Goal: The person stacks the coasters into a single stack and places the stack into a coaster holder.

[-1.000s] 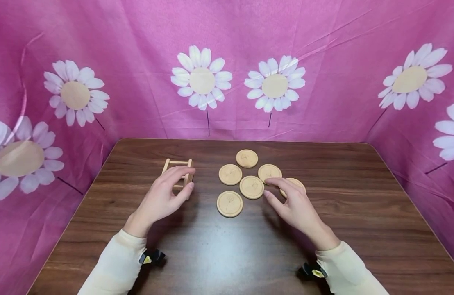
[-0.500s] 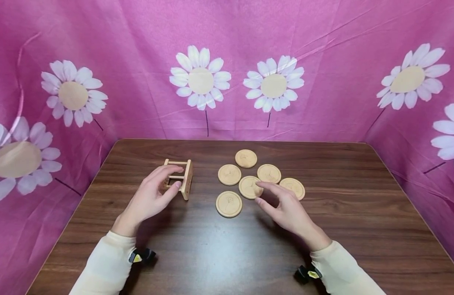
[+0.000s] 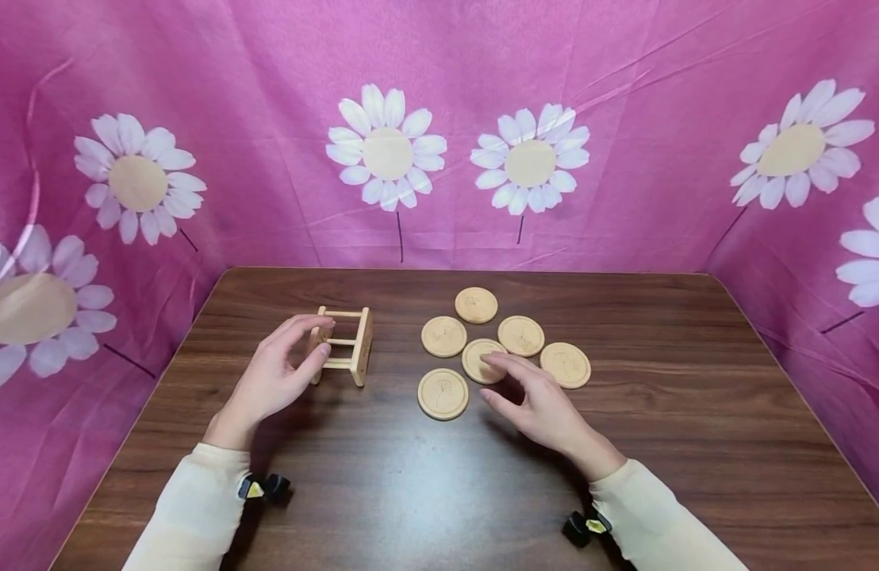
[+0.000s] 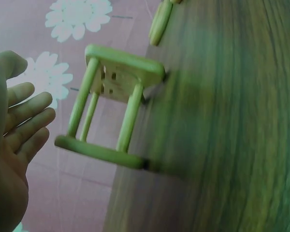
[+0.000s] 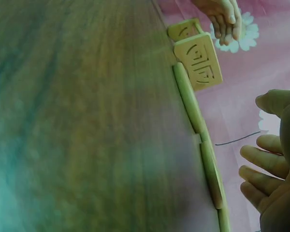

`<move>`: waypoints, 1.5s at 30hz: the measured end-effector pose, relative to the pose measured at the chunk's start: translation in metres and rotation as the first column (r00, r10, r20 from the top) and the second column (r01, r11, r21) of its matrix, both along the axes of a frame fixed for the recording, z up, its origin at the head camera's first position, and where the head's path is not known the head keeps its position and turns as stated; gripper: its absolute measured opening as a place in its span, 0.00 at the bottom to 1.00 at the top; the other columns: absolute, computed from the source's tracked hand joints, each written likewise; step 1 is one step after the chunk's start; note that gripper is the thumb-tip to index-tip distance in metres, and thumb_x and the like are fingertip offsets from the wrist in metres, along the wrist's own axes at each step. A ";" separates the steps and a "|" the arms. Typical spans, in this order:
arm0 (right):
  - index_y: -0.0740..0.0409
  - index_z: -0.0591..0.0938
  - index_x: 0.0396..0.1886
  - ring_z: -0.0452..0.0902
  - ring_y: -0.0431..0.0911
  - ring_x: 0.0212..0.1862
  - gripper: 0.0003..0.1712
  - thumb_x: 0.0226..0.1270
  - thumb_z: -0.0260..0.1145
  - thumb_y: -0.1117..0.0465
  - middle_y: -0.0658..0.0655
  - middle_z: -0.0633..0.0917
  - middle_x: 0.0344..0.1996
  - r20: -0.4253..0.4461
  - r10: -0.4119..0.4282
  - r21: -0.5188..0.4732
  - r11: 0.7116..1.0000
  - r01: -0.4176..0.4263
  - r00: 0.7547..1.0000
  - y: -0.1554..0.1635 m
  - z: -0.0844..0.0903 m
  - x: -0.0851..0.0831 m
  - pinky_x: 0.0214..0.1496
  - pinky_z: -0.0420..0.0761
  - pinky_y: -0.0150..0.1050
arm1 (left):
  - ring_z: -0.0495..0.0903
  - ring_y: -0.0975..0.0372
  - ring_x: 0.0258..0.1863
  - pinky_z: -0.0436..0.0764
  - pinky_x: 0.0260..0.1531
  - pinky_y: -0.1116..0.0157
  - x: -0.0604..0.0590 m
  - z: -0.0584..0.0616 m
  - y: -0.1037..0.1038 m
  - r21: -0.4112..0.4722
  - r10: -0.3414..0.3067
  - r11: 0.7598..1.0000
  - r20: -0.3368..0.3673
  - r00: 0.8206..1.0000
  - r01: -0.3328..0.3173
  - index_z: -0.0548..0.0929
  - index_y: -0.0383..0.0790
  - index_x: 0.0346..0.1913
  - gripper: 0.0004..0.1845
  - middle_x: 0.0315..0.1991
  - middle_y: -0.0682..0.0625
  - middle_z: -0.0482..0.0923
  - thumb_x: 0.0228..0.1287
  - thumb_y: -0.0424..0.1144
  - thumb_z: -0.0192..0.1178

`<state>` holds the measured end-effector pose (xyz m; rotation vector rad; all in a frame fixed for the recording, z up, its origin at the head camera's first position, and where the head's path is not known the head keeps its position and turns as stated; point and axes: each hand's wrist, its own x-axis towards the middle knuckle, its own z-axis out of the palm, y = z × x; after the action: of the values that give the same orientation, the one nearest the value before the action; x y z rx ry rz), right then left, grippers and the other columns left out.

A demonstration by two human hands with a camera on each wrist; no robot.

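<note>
A small wooden coaster rack [image 3: 362, 349] with round rungs stands left of the middle of the table. My left hand [image 3: 268, 377] hovers beside and partly in front of it, fingers loosely bent. The left wrist view shows a gap between that hand and the rack [image 4: 147, 72], with nothing held. Several round wooden coasters with engraved drawings lie flat to the right of the rack. My right hand [image 3: 543, 404], its fingers relaxed, is over the right edge of the middle coaster [image 3: 475, 361]. In the right wrist view this hand [image 5: 280, 164] holds nothing and stays off the coasters [image 5: 187, 96].
The nearest coaster [image 3: 443, 394] lies in front of the group, and another [image 3: 476, 305] is at the back. Dark wood-grain covers the table [image 3: 425, 507]. A pink cloth [image 3: 268, 159] with white daisies hangs behind the table and along its sides.
My left hand has drawn back leftward, uncovering more of the rack. My right hand has moved left from the right-hand coasters to above the middle one. The coasters and rack stay in place.
</note>
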<state>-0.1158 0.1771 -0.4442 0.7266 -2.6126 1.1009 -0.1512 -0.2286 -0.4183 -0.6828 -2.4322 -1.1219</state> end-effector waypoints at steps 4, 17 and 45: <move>0.61 0.84 0.67 0.83 0.59 0.69 0.29 0.67 0.79 0.60 0.64 0.87 0.64 0.031 0.011 0.000 1.000 -0.011 0.999 -0.004 -0.002 0.000 0.75 0.78 0.59 | 0.81 0.58 0.63 0.66 0.69 0.84 -0.004 -0.005 -0.007 0.007 0.021 1.000 0.023 1.000 -0.021 0.85 0.33 0.62 0.20 0.59 0.41 0.87 0.68 0.26 0.68; 0.62 0.83 0.68 0.81 0.58 0.71 0.31 0.66 0.79 0.61 0.65 0.85 0.67 0.058 0.047 0.003 0.999 -0.048 0.997 -0.013 -0.005 -0.003 0.76 0.77 0.58 | 0.72 0.78 0.67 0.63 0.71 0.84 -0.014 -0.017 -0.023 0.019 0.023 1.000 0.064 0.998 -0.024 0.83 0.33 0.65 0.22 0.63 0.38 0.84 0.69 0.26 0.68; 0.64 0.80 0.71 0.76 0.62 0.75 0.37 0.65 0.80 0.57 0.66 0.83 0.69 0.075 0.101 0.052 0.993 -0.105 0.992 -0.033 -0.021 -0.011 0.80 0.72 0.63 | 0.74 0.80 0.61 0.74 0.63 0.84 -0.019 -0.028 -0.027 0.080 -0.040 0.996 0.153 0.987 0.028 0.83 0.28 0.62 0.18 0.67 0.37 0.79 0.71 0.24 0.66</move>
<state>-0.1269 0.1441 -0.4654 0.8580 -2.7027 1.1060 -0.1702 -0.2551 -0.4461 -0.6369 -2.4973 -1.3214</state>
